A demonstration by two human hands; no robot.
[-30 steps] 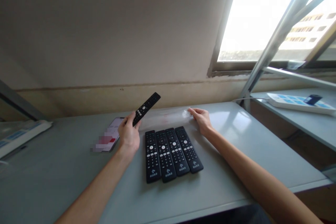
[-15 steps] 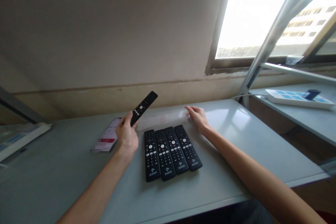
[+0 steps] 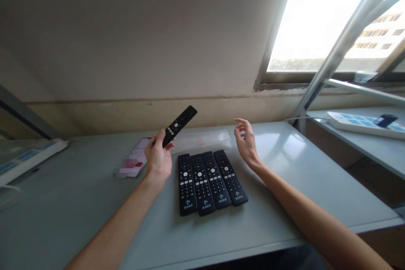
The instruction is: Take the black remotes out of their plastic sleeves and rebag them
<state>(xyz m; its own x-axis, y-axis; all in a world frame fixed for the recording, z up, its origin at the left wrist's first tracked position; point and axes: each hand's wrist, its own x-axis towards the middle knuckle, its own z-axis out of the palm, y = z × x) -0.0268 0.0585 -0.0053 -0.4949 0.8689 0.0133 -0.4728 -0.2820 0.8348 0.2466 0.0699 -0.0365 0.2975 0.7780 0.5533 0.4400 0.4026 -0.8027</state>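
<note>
My left hand grips the lower end of a black remote control, which slants up to the right above the table. My right hand hovers with loosely bent fingers apart, and nothing is in it. Between my arms several black remote controls lie side by side in a slightly fanned row, buttons up. Behind that row a clear plastic bag lies flat on the table, just left of my right hand. A phone with a lit screen rests left of my left hand.
The grey table runs back to the wall. On its left side sits a white and blue box. A metal frame post rises at the right, by the window. Beyond it, another white and blue item lies on a neighbouring table.
My right hand has let go of the plastic bag's right end and lifted off it, its fingers opening. My left hand still holds the remote control. The view has shifted slightly.
</note>
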